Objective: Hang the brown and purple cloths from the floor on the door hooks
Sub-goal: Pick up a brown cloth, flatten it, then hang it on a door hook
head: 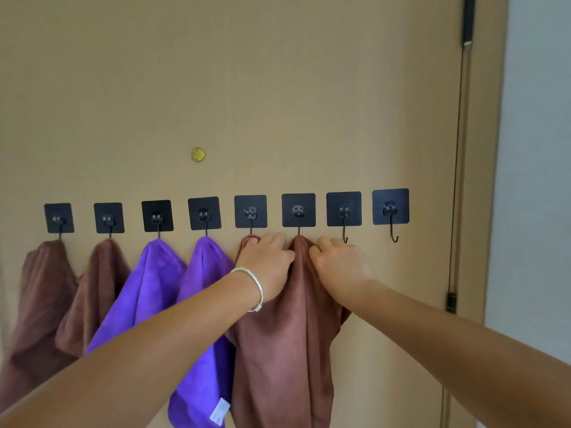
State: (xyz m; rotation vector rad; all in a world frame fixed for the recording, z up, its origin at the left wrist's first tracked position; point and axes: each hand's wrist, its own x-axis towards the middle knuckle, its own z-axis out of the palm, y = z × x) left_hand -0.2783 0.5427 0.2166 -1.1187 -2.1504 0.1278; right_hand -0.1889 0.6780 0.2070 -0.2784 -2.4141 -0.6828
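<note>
Right under the 6th hook (pixel 298 211) from the left, both hands are on the same brown cloth (pixel 287 329). Left hand (pixel 268 267) has its fingers curled in, bunching the fabric on the left side of the peak, w/ the top knuckles up near the bottom of the 5th hook (pixel 250 212). Right hand (pixel 338 265) does the same on the other side, fingers bent and pinching the fabric just below the hook tip. So the cloth's top fold sits between the two hands, and it looks draped on hook 6, though the hook tip itself is hidden by fabric so can't tell 100%. Rest of it hangs straight down the door (pixel 278 88) between the forearms. Silver bracelet (pixel 255 288) on the left wrist.

Other hooks: two brown cloths (pixel 46 288) on hooks 1 & 2, two purple cloths (pixel 148 288) on 3 & 4, another bit of brown peeking out at hook 5 behind the left hand. Last two hooks (pixel 390 208) on the right are bare.
</note>
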